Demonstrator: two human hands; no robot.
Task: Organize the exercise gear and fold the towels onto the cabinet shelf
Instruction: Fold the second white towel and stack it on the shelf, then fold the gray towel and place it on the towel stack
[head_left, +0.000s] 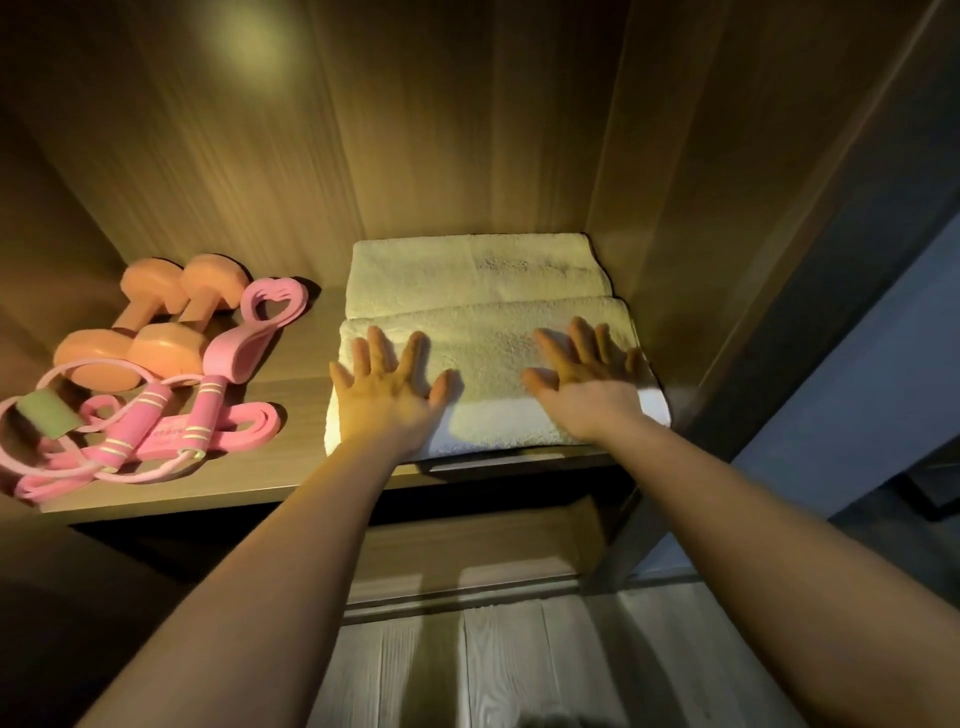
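White terry under both your palms: your left hand (387, 387) and right hand (584, 376) lie flat, fingers spread, arms outstretched, on the front folded towel (488, 358) of two; the rear towel (475, 273) touches it behind, on the wooden shelf (291, 467). Left: two orange dumbbells (156, 322), pink jump rope (130, 431)

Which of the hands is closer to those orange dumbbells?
Left. The left hand lies flat on the front towel, just right of the dumbbells; the right hand lies further right on that towel.
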